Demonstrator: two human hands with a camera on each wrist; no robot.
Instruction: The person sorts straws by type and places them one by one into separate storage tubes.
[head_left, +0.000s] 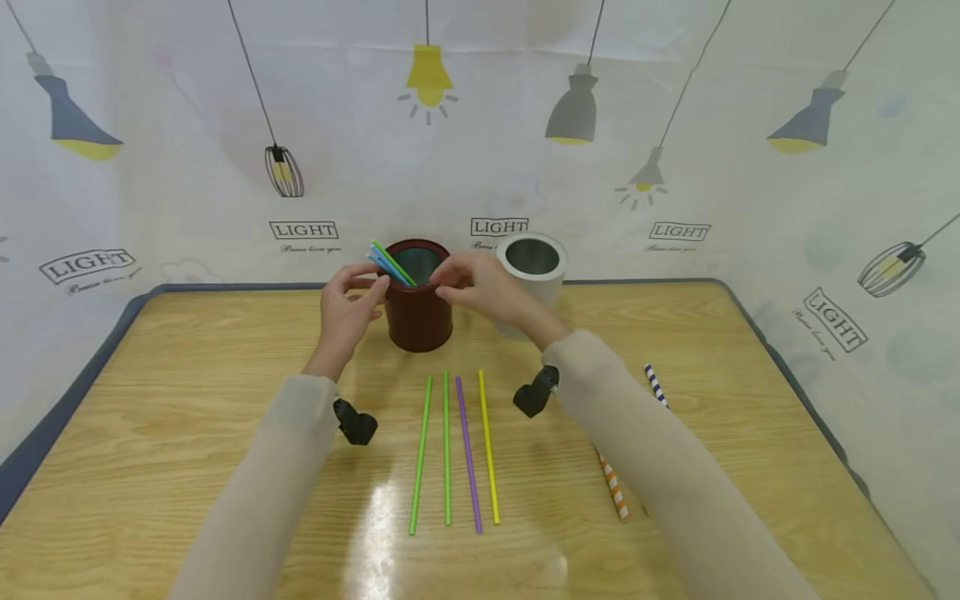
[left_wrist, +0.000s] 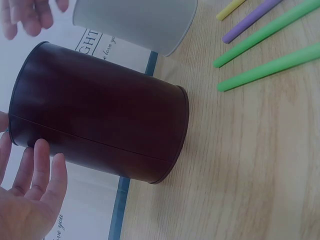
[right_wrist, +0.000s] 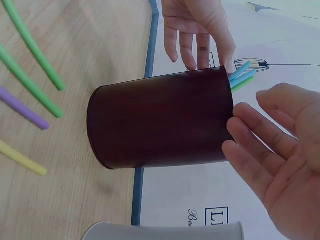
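A dark brown cylindrical holder (head_left: pixel 420 321) stands upright on the table, with blue and green straws (head_left: pixel 388 263) leaning against the left of its rim. My left hand (head_left: pixel 347 308) is at its left side. In the right wrist view its thumb is by the rim near the straws, and its fingers are loosely extended along the side. My right hand (head_left: pixel 487 287) is at the right of the rim. In the right wrist view its fingers (right_wrist: pixel 255 165) are relaxed at the rim, thumb apart, with nothing held. The holder's inside is mostly hidden.
A white holder (head_left: pixel 551 289) stands just right, partly behind my right hand. Nearer me lie two green straws (head_left: pixel 421 454), a purple straw (head_left: pixel 469 454) and a yellow straw (head_left: pixel 489 446). Striped straws (head_left: pixel 613 487) lie partly under my right forearm. A printed curtain (head_left: pixel 480 167) rises behind.
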